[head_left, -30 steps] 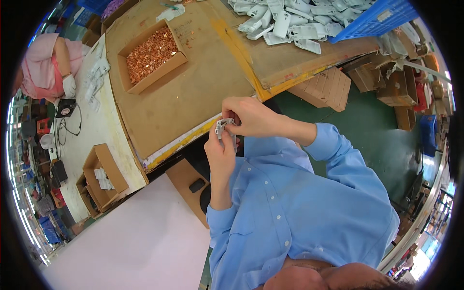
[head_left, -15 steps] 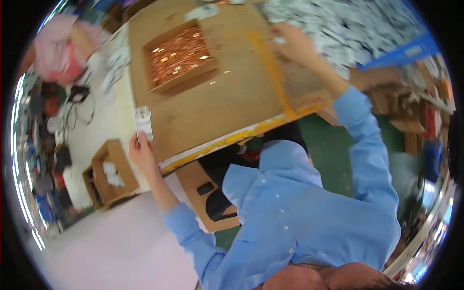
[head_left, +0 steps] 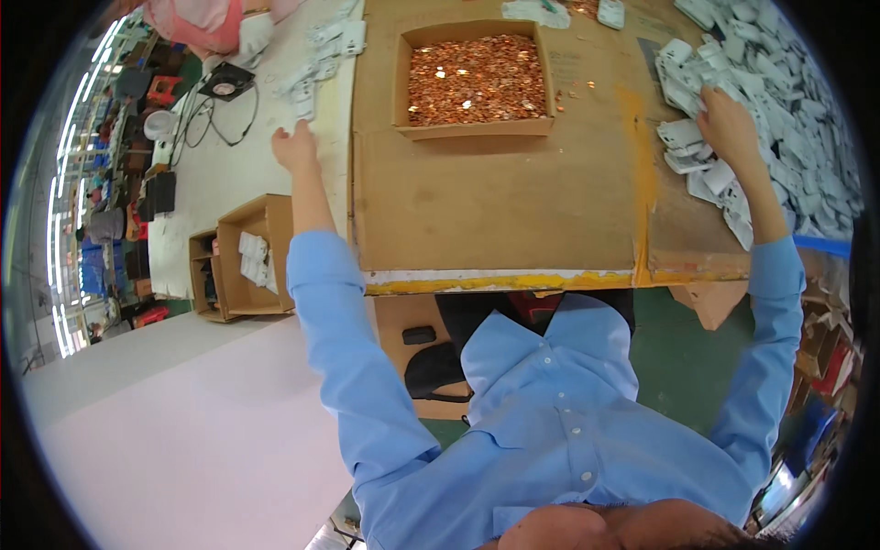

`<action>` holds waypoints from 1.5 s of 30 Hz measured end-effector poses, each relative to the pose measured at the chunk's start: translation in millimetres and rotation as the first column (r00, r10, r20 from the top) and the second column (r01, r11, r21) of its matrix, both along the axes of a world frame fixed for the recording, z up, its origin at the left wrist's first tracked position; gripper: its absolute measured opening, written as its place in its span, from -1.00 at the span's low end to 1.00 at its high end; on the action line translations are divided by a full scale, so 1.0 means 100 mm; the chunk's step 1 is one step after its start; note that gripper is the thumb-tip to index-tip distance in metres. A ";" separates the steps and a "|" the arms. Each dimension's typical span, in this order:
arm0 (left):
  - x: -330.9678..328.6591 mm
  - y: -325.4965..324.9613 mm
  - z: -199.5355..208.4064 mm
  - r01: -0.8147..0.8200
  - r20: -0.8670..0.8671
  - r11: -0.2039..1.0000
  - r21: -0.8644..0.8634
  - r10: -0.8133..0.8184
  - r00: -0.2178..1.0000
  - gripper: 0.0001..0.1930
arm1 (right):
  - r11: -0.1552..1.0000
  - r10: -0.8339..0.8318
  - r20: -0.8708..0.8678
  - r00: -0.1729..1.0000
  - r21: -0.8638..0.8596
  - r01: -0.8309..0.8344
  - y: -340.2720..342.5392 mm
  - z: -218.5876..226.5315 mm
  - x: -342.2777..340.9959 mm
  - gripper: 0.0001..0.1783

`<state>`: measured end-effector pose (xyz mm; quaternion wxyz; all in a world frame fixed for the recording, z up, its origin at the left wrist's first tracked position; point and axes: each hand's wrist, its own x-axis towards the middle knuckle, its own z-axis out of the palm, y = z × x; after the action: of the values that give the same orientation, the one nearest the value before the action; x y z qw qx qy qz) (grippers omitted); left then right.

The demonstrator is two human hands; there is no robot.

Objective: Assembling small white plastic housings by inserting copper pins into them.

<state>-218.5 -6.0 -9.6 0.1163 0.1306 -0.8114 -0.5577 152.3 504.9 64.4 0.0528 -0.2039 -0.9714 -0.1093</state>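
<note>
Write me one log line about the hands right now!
left hand: open, by white casing | right hand: at heaped white casings | copper-coloured pieces: in open carton

Cardboard-covered worktable (head_left: 495,215), yellow along its front edge, bearing an open carton (head_left: 477,130), scattered copper-coloured pieces (head_left: 590,84) and, at right, heaped white plastic housings (head_left: 807,137); adjoining white bench (head_left: 252,170) at left, bearing similar housings (head_left: 351,38) and a black device (head_left: 226,82) with a cable (head_left: 245,139)

Shirt (head_left: 541,458) plain light blue; small round pale buttons (head_left: 577,431) in one row down the front. Sleeves (head_left: 344,357) same blue, ending on the forearms. Left hand (head_left: 297,151), right hand (head_left: 731,128): bare.
</note>
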 end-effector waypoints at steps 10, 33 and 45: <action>2.67 0.70 0.67 0.790 -0.168 0.591 0.165 -0.772 0.613 -0.67 | 0.603 0.182 -0.425 0.887 -0.664 -0.442 -1.67 0.68 0.02 -0.77; 3.89 0.03 0.14 0.020 -0.016 -0.005 1.000 -0.816 0.577 -0.68 | 0.719 0.684 0.082 0.725 -0.243 -0.651 -2.29 -0.20 -2.38 -0.80; 3.93 -0.10 0.17 0.137 0.003 0.116 0.984 -0.774 0.633 -0.67 | 0.738 0.598 0.004 0.801 -0.392 -0.549 -2.27 -0.32 -2.38 -0.82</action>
<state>174.5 -16.2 7.2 -0.4010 0.0456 -0.3159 -0.8587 -85.4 278.0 32.0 -0.0192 0.1070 -0.9904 0.0853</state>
